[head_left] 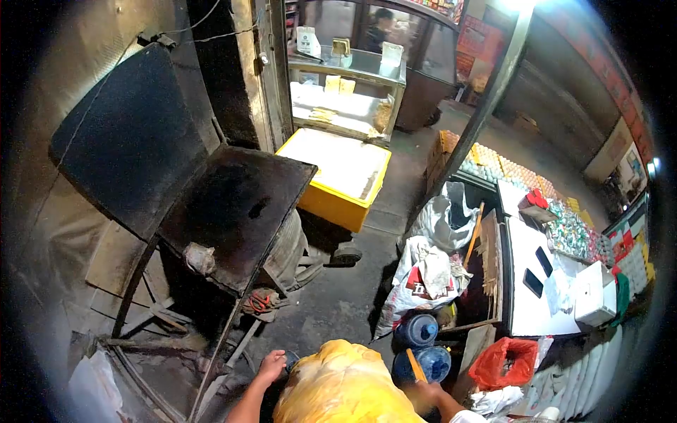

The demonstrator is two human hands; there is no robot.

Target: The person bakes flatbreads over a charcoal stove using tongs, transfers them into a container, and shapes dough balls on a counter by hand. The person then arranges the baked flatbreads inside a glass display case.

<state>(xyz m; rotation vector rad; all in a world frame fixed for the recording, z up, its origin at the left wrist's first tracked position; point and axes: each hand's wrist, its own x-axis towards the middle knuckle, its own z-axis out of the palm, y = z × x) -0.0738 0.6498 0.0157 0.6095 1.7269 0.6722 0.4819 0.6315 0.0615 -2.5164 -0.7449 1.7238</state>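
A large crumpled yellow bulk [345, 388] with pale folds fills the bottom centre, between my two hands; what it is cannot be made out. To its left, my left hand [270, 366] has its fingers curled closed beside a small dark round thing [290, 360]. On the other side, my right hand [426, 396] is closed around the lower end of a flat, light wooden stick [415, 365] that points up and away. The stick overlaps a blue water jug [431, 361] in this view. Another blue jug [417, 328] stands just beyond.
A black, soiled chair [243, 187] stands at left, near a yellow box [338, 201] and a glass display case [331, 74]. White sacks [416, 275] lean at right by a table [525, 247] with two phones [534, 282]. A red bag [502, 363] lies lower right.
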